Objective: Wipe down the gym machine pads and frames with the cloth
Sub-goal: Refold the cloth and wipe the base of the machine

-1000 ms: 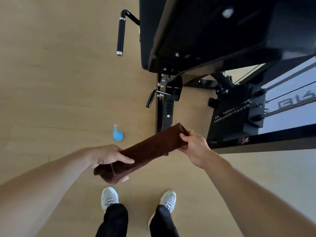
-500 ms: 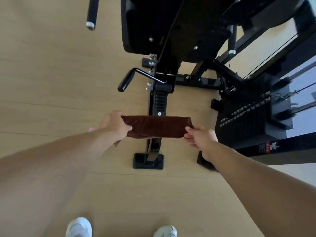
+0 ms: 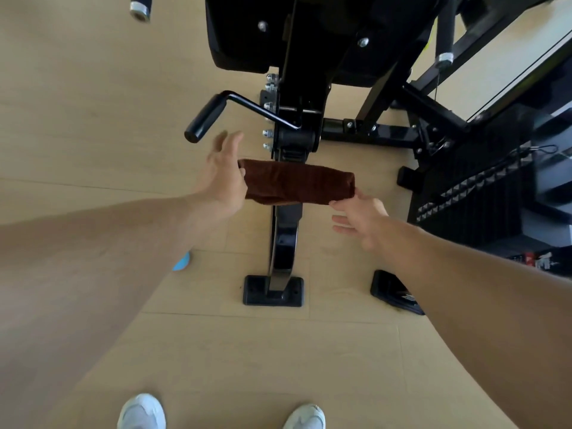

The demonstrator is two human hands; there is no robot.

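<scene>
A folded brown cloth lies horizontally across the black sloped frame post of the gym machine, just below its pivot. My left hand is at the cloth's left end, thumb over it and fingers stretched upward toward the black crank handle. My right hand is at the lower right corner of the cloth, its fingers apart, with only a fingertip touching the fabric. The underside of the black seat pad fills the top of the view.
The post ends in a black floor plate, with a second foot to its right. A weight stack stands at the right. A blue object peeks from under my left forearm. My white shoes are on the wooden floor.
The view has moved closer to the machine. The cloth now rests against the frame post, and both hands have loosened, the right one opening off the cloth's end.
</scene>
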